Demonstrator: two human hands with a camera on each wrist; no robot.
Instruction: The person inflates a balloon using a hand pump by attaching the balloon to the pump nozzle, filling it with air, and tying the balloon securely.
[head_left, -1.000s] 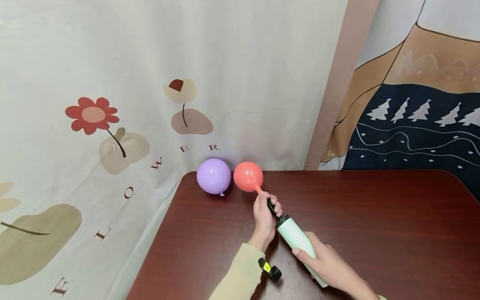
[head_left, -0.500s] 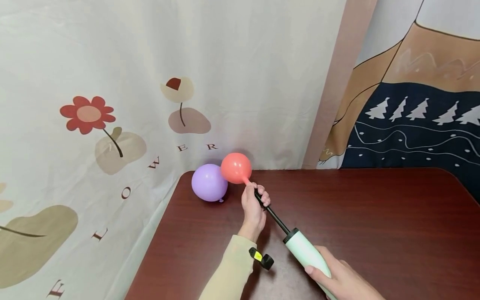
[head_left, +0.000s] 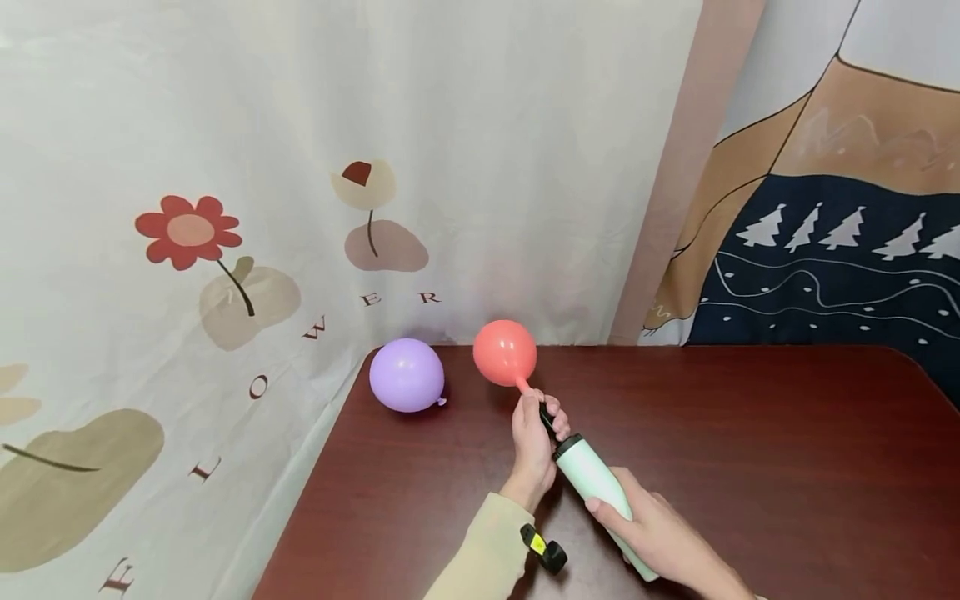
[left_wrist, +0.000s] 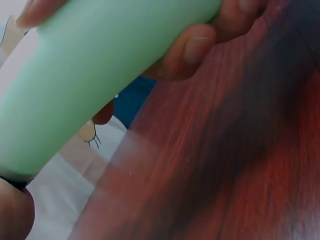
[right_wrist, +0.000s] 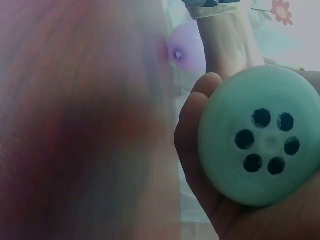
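Note:
My left hand grips the black front end of a hand balloon pump and the neck of a red balloon fitted there. The balloon is round and partly inflated, above the table's far edge in the head view. My right hand holds the mint-green barrel of the balloon pump, thumb on top. The barrel is pushed up close to the left hand, its black rod out of sight. In the right wrist view the pump's round end shows several dark holes. A tied purple balloon lies left of the red one.
The dark red-brown table has a rounded far edge against a pale curtain printed with flowers and letters. A navy tree-patterned cloth hangs at the right. A black and yellow strap device sits on the left wrist.
The hands drew apart, baring the black rod, and have come together again. The red balloon swung left against the purple one, then back right. The purple balloon has shifted left and turned.

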